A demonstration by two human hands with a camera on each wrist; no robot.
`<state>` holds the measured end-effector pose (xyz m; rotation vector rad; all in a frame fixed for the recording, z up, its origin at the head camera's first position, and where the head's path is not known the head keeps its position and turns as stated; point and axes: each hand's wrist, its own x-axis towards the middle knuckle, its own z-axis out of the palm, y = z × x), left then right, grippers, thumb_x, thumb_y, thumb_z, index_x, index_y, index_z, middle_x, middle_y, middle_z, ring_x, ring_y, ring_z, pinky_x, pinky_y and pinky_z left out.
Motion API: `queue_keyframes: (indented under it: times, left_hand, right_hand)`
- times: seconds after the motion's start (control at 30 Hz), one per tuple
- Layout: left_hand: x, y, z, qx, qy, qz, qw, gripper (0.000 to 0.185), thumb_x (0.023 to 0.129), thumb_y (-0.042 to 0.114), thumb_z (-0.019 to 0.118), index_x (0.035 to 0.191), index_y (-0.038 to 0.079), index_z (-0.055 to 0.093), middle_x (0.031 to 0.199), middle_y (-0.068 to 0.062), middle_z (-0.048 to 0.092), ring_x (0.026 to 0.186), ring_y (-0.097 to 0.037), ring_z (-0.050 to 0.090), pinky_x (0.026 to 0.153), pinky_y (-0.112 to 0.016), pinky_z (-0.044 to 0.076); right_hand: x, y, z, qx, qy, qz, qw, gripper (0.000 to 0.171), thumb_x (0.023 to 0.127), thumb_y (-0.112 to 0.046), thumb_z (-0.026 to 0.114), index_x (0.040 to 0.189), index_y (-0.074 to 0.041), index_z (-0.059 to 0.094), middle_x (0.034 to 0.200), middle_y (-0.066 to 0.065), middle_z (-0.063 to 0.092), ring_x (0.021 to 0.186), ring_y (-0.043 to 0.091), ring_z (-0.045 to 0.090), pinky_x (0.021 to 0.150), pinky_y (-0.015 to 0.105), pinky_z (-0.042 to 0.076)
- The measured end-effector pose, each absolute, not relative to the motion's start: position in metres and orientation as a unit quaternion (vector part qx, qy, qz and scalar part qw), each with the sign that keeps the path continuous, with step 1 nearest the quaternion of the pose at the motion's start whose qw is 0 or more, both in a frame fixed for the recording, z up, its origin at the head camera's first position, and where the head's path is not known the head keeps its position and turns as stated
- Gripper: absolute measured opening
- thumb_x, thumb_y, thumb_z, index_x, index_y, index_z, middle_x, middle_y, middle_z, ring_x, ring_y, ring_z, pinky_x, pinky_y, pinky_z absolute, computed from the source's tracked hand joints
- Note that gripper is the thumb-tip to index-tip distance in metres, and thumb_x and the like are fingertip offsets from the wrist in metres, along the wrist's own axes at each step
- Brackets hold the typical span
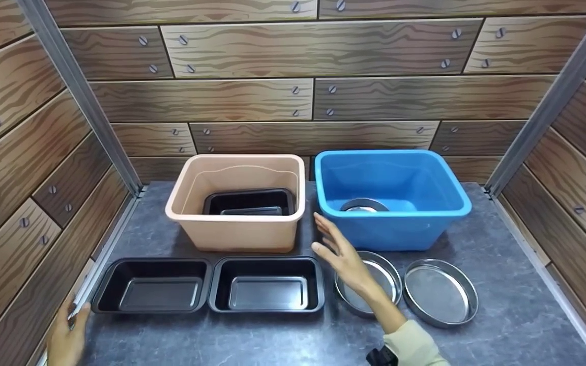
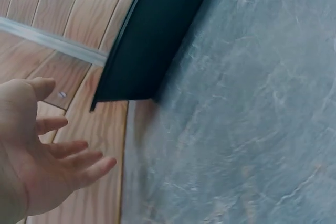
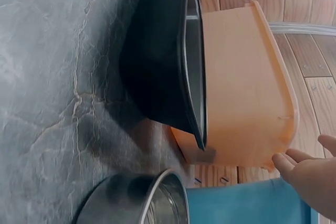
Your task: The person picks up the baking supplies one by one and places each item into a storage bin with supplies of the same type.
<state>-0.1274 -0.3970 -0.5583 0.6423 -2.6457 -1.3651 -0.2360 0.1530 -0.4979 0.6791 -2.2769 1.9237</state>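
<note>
Two black loaf pans stand side by side on the table, the left loaf pan (image 1: 158,295) and the right loaf pan (image 1: 267,295). Just off the left one's outer end, my left hand (image 1: 66,330) holds nothing, its fingers apart in the left wrist view, near the dark pan side (image 2: 152,40). My right hand (image 1: 344,259) is raised with fingers extended, empty, in front of the gap between the bins. Its forearm partly covers one round cake pan (image 1: 385,274); a second round cake pan (image 1: 440,292) lies to its right.
Behind the loaf pans stands a peach bin (image 1: 242,234) with a black loaf pan (image 1: 250,195) inside. The blue bin (image 1: 394,231) to its right contains a round pan (image 1: 364,203). Wood-patterned walls with metal edge strips enclose the grey table (image 1: 252,343) at the back and sides.
</note>
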Motion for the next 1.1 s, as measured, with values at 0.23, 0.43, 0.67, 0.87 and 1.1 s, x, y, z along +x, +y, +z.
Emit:
queue_keyframes:
  times: [0.23, 0.43, 0.67, 0.87, 1.1]
  left_hand:
    - [-0.129, -0.398, -0.569, 0.21, -0.853, -0.477, 0.035, 0.072, 0.103, 0.049, 0.029, 0.156, 0.007, 0.004, 0.152, -0.034, 0.021, 0.135, -0.053, 0.026, 0.107, -0.068, 0.024]
    - [-0.13, -0.398, -0.574, 0.202, -0.842, -0.497, 0.055, 0.064, 0.104, 0.043, 0.031, 0.155, 0.008, 0.014, 0.153, -0.031, 0.024, 0.136, -0.041, 0.032, 0.105, -0.043, 0.04]
    - [-0.132, -0.395, -0.576, 0.173, -0.833, -0.524, 0.046, 0.064, 0.103, 0.048, 0.033, 0.157, 0.02, 0.014, 0.16, -0.02, 0.015, 0.14, -0.047, 0.022, 0.11, -0.066, 0.024]
    - [-0.137, -0.392, -0.577, 0.188, -0.829, -0.525, 0.028, 0.068, 0.101, 0.052, 0.04, 0.157, 0.024, 0.015, 0.16, -0.017, 0.018, 0.142, -0.04, 0.023, 0.113, -0.052, 0.03]
    - [-0.146, -0.386, -0.584, 0.186, -0.754, -0.627, 0.061, 0.066, 0.1, 0.037, 0.052, 0.156, 0.019, 0.021, 0.161, -0.014, 0.017, 0.12, 0.002, 0.045, 0.082, -0.013, 0.052]
  right_hand:
    - [-0.244, 0.14, -0.492, 0.211, -0.741, 0.637, 0.035, 0.062, 0.099, -0.017, 0.057, 0.154, -0.016, 0.028, 0.156, 0.013, 0.031, 0.143, 0.032, 0.029, 0.117, 0.054, 0.025]
    - [-0.241, 0.132, -0.47, 0.202, -0.744, 0.637, 0.01, 0.062, 0.099, -0.013, 0.056, 0.153, -0.007, 0.027, 0.156, 0.022, 0.026, 0.143, 0.042, 0.024, 0.117, 0.056, 0.023]
    - [-0.246, 0.127, -0.467, 0.194, -0.744, 0.639, -0.017, 0.059, 0.1, -0.015, 0.054, 0.152, -0.006, 0.029, 0.156, 0.019, 0.028, 0.142, 0.038, 0.028, 0.117, 0.052, 0.024]
    - [-0.254, 0.122, -0.471, 0.193, -0.738, 0.646, -0.038, 0.058, 0.1, -0.018, 0.054, 0.152, -0.008, 0.03, 0.156, 0.017, 0.028, 0.142, 0.04, 0.028, 0.117, 0.052, 0.025]
    - [-0.264, 0.111, -0.47, 0.188, -0.73, 0.657, -0.03, 0.058, 0.099, -0.017, 0.056, 0.151, -0.007, 0.032, 0.149, 0.017, 0.037, 0.136, 0.032, 0.037, 0.113, 0.048, 0.034]
